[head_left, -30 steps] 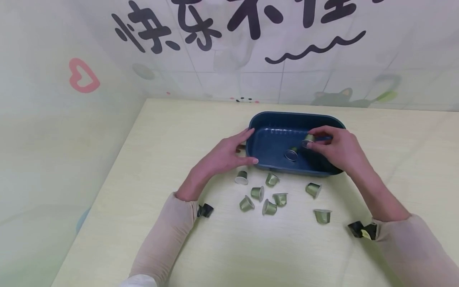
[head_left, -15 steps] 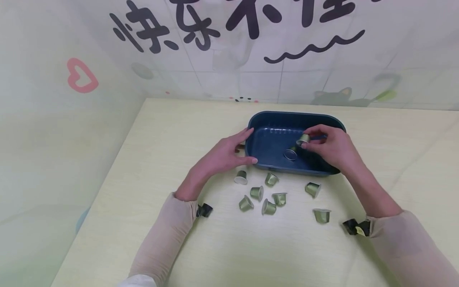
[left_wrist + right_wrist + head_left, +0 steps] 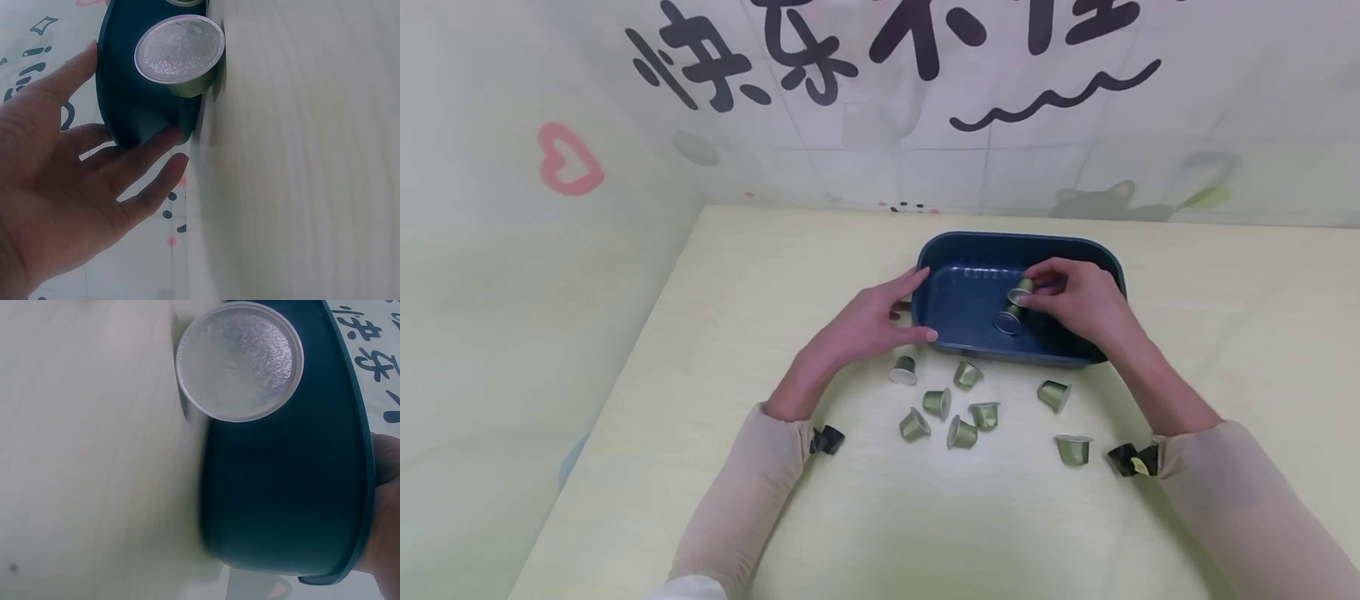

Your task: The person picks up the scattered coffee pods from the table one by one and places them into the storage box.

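Observation:
A dark blue bin (image 3: pixel 955 292) stands on the table. In the head view my right hand (image 3: pixel 1086 304) reaches over its right end and pinches a green coffee capsule (image 3: pixel 1022 289) between thumb and fingers. Directly below lies another coffee capsule (image 3: pixel 1007 322) inside the bin; whether the two touch I cannot tell. My left hand (image 3: pixel 874 323) rests at the bin's left end, thumb at the front rim. The left wrist view shows that hand (image 3: pixel 81 169) with its fingers spread along the bin wall (image 3: pixel 153 119). Part of my right hand (image 3: pixel 382 512) appears beyond the bin's rim.
Several green capsules (image 3: pixel 962 432) lie on the table in front of the bin, with two more, a tipped capsule (image 3: pixel 1054 396) and one nearer me (image 3: pixel 1073 450), to the right. Behind the table rises a printed wall covering (image 3: pixel 865 179).
My right hand has moved left over the bin, carrying the pinched capsule close above the one lying inside. The left hand stays put at the bin's end.

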A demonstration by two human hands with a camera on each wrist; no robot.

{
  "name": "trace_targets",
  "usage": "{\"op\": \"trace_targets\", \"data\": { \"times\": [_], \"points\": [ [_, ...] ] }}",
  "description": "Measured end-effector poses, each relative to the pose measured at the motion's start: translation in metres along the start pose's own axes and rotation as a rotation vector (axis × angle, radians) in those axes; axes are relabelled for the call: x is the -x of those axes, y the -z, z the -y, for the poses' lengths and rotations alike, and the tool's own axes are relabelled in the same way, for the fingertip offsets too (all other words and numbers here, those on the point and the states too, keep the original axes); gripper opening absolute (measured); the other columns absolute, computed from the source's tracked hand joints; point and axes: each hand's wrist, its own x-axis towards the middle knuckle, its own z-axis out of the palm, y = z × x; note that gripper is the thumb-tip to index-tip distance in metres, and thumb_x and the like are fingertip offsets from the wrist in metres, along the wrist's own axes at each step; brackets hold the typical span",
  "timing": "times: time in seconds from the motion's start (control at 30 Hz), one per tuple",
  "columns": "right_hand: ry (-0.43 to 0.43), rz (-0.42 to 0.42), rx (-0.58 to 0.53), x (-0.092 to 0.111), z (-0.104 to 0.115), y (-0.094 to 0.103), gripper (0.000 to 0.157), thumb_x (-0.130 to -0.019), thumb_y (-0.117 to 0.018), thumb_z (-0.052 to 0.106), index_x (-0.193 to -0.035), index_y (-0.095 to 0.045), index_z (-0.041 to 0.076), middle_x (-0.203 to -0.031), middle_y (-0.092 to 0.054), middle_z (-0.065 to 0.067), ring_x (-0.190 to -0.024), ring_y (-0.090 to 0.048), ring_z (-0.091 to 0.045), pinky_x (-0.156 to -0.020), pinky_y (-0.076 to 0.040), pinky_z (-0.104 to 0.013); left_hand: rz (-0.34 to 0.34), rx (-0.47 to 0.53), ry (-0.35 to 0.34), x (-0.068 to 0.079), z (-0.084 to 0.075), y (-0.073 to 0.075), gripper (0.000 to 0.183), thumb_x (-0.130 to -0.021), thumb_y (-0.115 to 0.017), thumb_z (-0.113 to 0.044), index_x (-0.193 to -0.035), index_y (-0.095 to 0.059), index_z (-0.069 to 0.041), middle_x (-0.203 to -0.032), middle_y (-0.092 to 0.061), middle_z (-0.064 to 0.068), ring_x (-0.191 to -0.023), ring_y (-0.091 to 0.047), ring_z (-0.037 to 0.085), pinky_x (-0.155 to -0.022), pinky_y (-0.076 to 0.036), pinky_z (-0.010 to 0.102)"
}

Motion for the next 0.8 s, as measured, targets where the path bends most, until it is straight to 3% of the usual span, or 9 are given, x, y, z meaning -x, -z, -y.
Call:
{"op": "trace_targets", "data": {
  "times": [0.8],
  "points": [
    [0.000,0.079,0.071,-0.0099,-0.0016,-0.0036,0.033,-0.090,-0.075,0.025,-0.117,-0.071,0.007,-0.110,-0.070,-0.015,-0.096,-0.062,-0.028,-0.077,-0.046,-0.038,-0.012,0.035,0.002,0.0003,0.0026,-0.0013,0.089,-0.087,-0.078,-0.034,-0.158,-0.027,-0.021,-0.163,-0.023,-0.002,-0.123,-0.059,0.020,-0.100,-0.049,0.030]
  ]
}}
